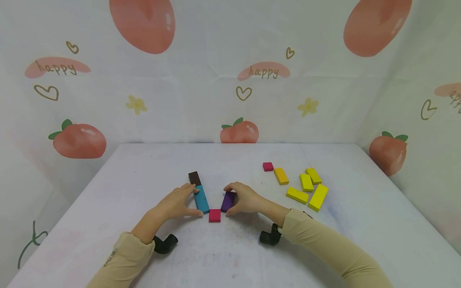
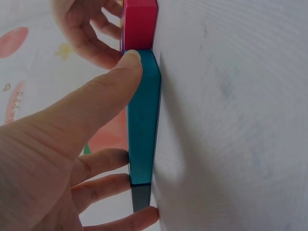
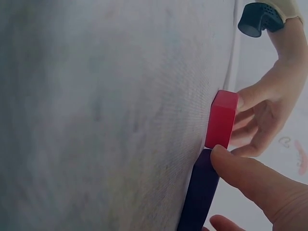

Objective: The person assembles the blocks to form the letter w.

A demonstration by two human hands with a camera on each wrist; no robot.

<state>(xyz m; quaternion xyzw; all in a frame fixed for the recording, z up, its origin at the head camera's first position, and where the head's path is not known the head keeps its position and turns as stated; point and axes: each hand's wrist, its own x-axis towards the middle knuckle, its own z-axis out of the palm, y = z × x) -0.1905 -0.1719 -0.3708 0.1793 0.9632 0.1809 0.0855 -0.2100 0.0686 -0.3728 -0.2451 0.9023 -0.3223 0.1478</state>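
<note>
My left hand [image 1: 178, 202] holds a teal-blue block [image 1: 202, 199], its thumb at the near end and its fingers along the left side and far end. A dark brown block [image 1: 194, 178] adjoins the far end of the teal one. With thumb and fingers at its two ends, my right hand [image 1: 245, 199] pinches a purple block [image 1: 227, 202]. Between the near ends of the teal and purple blocks lies a red square block [image 1: 215, 215]. The right wrist view shows the thumb on the near corner of the purple block [image 3: 198, 192], beside the red block [image 3: 222, 120].
Right of the hands, several yellow blocks [image 1: 306, 182] lie loosely grouped, with an orange-yellow block [image 1: 281, 176] and a second red block [image 1: 268, 167]. A black wrist device [image 1: 165, 244] sits under each forearm. A printed cloth [image 1: 201, 112] hangs behind the white table [image 1: 151, 160].
</note>
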